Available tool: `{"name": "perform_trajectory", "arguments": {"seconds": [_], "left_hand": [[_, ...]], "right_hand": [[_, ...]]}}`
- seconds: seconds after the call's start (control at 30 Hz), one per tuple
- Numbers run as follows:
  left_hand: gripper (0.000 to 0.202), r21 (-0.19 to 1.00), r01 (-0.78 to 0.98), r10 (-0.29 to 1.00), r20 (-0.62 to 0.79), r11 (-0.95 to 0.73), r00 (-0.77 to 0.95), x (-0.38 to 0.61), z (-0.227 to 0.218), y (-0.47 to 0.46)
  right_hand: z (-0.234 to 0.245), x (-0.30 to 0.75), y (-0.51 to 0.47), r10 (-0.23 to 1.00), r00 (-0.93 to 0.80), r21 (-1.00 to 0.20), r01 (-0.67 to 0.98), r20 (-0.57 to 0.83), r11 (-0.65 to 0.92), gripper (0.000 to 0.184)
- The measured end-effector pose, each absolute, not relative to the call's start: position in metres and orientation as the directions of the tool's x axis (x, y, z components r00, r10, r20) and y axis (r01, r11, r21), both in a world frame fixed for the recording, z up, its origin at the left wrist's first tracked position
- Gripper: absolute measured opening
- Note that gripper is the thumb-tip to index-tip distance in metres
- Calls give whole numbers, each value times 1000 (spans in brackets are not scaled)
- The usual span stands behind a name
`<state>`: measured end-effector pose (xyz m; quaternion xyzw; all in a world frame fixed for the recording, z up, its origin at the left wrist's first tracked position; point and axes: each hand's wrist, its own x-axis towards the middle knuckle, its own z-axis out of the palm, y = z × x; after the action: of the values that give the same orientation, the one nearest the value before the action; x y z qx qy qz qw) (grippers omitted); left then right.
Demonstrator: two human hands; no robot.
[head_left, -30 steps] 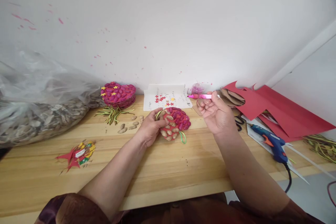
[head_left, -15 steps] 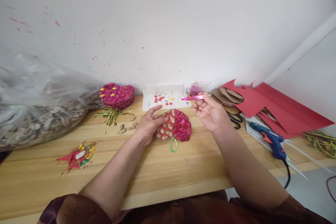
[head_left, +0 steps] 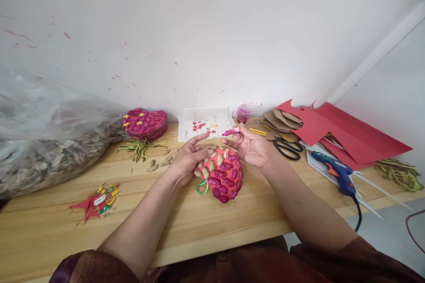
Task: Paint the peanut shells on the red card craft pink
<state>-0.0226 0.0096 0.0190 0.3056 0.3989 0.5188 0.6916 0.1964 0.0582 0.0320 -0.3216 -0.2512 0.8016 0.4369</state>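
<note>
My left hand (head_left: 191,159) grips the left edge of a round red disc covered with peanuts (head_left: 229,171), its thumb on top and its index finger stretched out. Peanuts on the disc's right and lower parts are magenta; those at upper left are plain tan. A green cord loop (head_left: 202,187) sticks out at the disc's lower left. Pinched in my right hand (head_left: 253,148) is a pink marker (head_left: 230,131), its dark tip pointing left above the disc's far edge. The right hand's lower fingers are close to the disc's upper right; whether they touch it I cannot tell.
Behind the disc lie a paper sheet with stars (head_left: 186,130) and a cup of pink liquid (head_left: 244,114). Scissors (head_left: 288,148), a glue gun (head_left: 335,170) and red card (head_left: 358,135) are right. Leftward are a peanut bag (head_left: 59,159), stacked magenta discs (head_left: 146,124) and loose peanuts (head_left: 152,166).
The disc has turned clockwise, so its green loop has swung from the near edge to the lower left. My right hand has moved left with the marker, closer to the disc.
</note>
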Motion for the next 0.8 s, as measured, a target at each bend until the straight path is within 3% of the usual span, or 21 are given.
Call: {"name": "perform_trajectory", "arguments": {"seconds": [0.2, 0.43, 0.63, 0.8], "left_hand": [[76, 836, -452, 950, -267, 312, 163, -20, 14, 8], [39, 813, -414, 912, -347, 409, 219, -16, 8, 8], [45, 800, -448, 917, -339, 399, 211, -16, 8, 8], [57, 817, -454, 934, -295, 355, 201, -18, 12, 9]], "right_hand": [[37, 195, 56, 872, -436, -695, -556, -224, -457, 25], [46, 191, 49, 910, -375, -708, -594, -177, -383, 23], [41, 196, 51, 901, -378, -780, -489, -214, -390, 23], [35, 197, 55, 843, -455, -745, -448, -286, -495, 24]]}}
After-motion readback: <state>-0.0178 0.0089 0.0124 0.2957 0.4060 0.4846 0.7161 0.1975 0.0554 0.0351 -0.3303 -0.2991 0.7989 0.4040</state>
